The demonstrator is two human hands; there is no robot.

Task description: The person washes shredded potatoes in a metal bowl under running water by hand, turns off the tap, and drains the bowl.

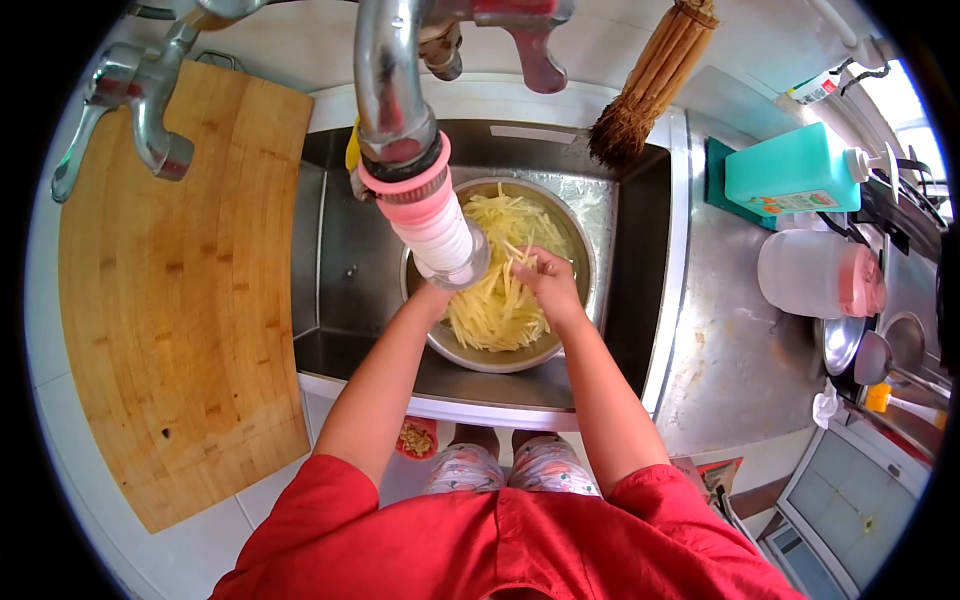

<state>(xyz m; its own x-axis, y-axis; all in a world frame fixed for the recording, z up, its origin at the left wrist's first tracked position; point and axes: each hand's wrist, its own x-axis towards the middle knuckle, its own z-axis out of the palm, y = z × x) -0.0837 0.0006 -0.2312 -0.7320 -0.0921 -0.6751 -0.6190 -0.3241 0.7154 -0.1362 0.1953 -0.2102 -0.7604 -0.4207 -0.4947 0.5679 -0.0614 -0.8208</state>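
Note:
A round metal bowl (582,225) sits in the sink, filled with pale yellow shredded potato strips (495,318). My right hand (550,282) is over the right side of the bowl, thumb and fingers pinched on a few strips. At the bowl's left rim is my left hand (436,297); the pink and white tap extension (432,232) covers its fingers, so their state is hidden. The extension hangs from the metal tap (388,90) above the bowl.
A wooden cutting board (185,300) lies left of the sink (340,375). A bundled-stick brush (655,85) leans at the sink's back right. On the right counter are a turquoise bottle (790,172), a pink-lidded jar (810,272) and a ladle (873,357). A second tap (150,110) overhangs the board.

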